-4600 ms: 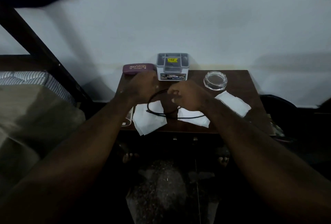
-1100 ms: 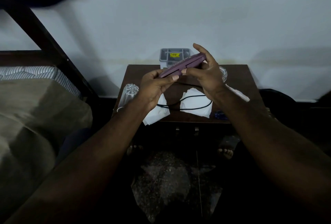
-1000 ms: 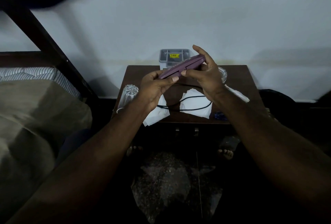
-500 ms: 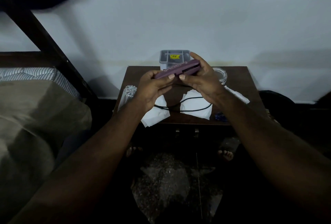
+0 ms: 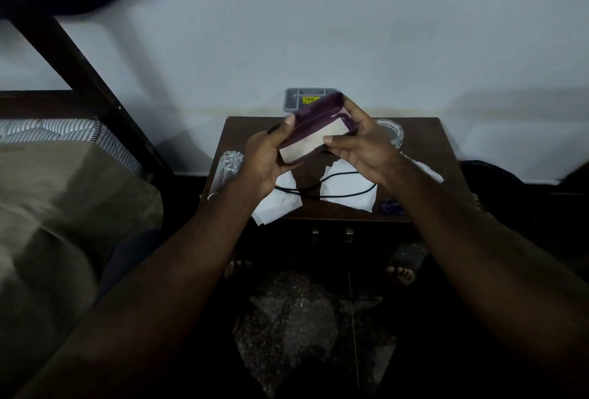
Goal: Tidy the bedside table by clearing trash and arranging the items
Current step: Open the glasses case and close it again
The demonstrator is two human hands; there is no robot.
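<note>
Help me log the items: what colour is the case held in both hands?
Dark purple case, pale lining inside; the head view, the only one, shows it.

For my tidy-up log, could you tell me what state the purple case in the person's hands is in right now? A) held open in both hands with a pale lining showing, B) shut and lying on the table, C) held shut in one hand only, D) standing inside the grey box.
A: the purple case is lifted above the table, hinged open between the left hand and right hand, its pale inside showing.
</note>
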